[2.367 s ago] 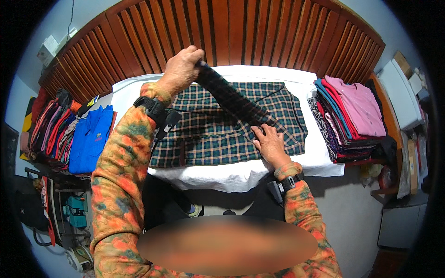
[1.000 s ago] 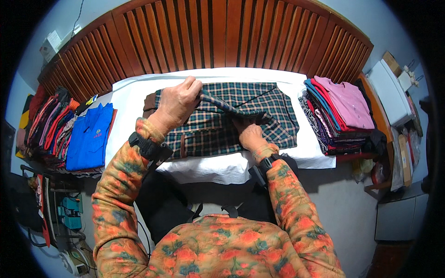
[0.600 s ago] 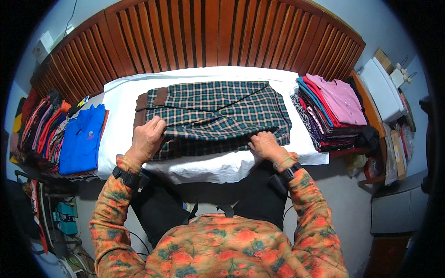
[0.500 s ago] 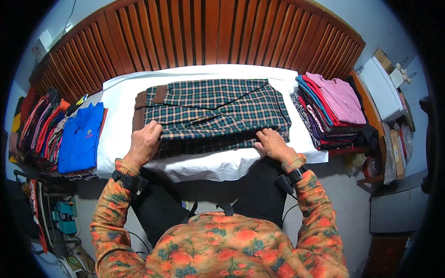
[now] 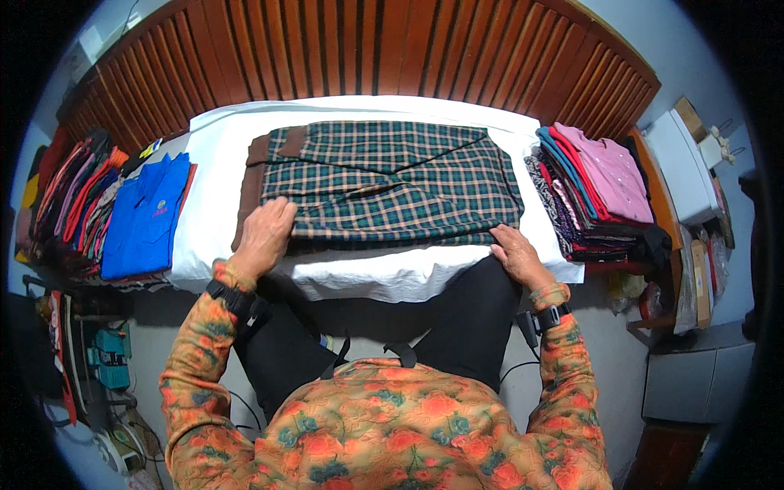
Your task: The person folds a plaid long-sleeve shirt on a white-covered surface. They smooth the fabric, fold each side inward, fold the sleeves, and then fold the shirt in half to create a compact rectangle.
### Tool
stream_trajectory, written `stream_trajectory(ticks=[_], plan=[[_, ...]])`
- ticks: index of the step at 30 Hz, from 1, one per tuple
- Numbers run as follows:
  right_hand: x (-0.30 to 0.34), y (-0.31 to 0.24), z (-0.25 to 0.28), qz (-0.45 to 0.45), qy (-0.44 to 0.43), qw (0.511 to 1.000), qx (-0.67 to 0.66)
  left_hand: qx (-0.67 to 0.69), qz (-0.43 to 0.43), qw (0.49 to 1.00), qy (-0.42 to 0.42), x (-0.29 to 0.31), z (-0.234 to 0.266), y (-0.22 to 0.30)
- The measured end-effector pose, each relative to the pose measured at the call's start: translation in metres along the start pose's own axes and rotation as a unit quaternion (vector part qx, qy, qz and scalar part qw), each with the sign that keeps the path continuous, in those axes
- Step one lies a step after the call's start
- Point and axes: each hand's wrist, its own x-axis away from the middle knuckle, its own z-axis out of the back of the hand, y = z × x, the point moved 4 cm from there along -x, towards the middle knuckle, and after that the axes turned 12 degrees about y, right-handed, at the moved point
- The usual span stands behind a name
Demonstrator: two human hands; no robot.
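Observation:
A green, navy and cream plaid garment (image 5: 408,175) with brown edging lies folded in a wide rectangle on a white cloth (image 5: 367,282). Creases run across its middle, and its near edge is folded over. At the near left part of it, my left hand (image 5: 265,237) has its fingers curled closed on the edge, close to the brown band. My right hand (image 5: 521,257) is closed at the near right corner, thumb and fingers on the fabric. What lies under the fingertips is hidden.
Left of the white cloth lies a folded blue shirt (image 5: 145,216), beside a row of folded clothes (image 5: 69,200). On the right rises a stack of folded clothes topped by a pink shirt (image 5: 608,175). A slatted wooden headboard (image 5: 367,49) borders the far side.
My right hand has slid right along the near edge to the garment's corner. The near edge looks straighter, with less dark fabric hanging below it. My left hand stays near the left end.

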Motion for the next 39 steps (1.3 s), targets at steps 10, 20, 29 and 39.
stream_trajectory(ticks=[10,20,29,39], plan=[[-0.007,-0.005,0.001,0.022,0.052,0.998,-0.007,-0.082,-0.070,0.959,0.263,-0.044,0.039,-0.002],[-0.010,-0.010,0.003,0.031,0.038,0.999,0.000,-0.094,0.065,0.987,-0.111,0.036,-0.033,-0.038],[-0.013,-0.009,0.006,-0.025,0.064,0.997,-0.031,0.034,0.124,0.992,-0.013,0.045,-0.011,-0.034],[-0.031,-0.011,0.006,0.030,0.141,0.989,0.043,-0.015,0.085,0.993,-0.075,0.044,-0.022,-0.033]])
